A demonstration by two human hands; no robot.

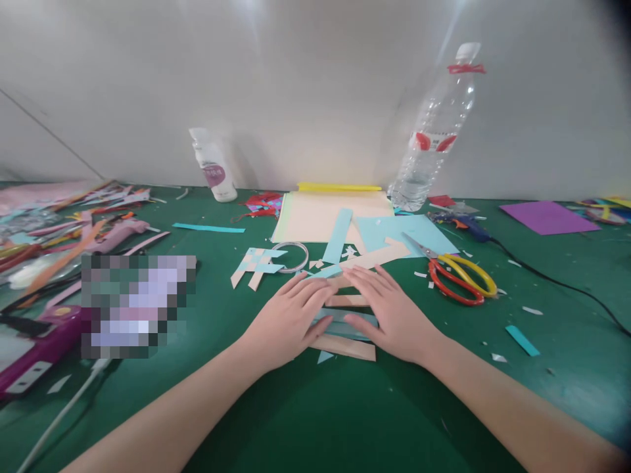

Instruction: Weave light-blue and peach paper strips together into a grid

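Note:
My left hand [293, 318] lies palm down over folded paper strips, fingers stretched out. My right hand [392, 312] rests opposite it in the same way, and the fingertips nearly meet. Between and under them are peach strips [348, 347] and pale blue strips [345, 323], stacked crosswise to me; parts are hidden by the hands. Just beyond the fingers, a light blue strip [338, 236] and a peach strip [382, 255] lie on the table. A woven blue-and-peach paper piece [256, 261] sits left of them, beside a roll of clear tape [306, 253].
Red-and-yellow-handled scissors [458, 279] lie to the right, blades on blue paper [409, 230]. Behind are peach sheets [315, 213], a white bottle [213, 167] and a tall water bottle [434, 141]. A glue gun with cord [470, 225] is at right; a blurred-out device [138, 305] at left.

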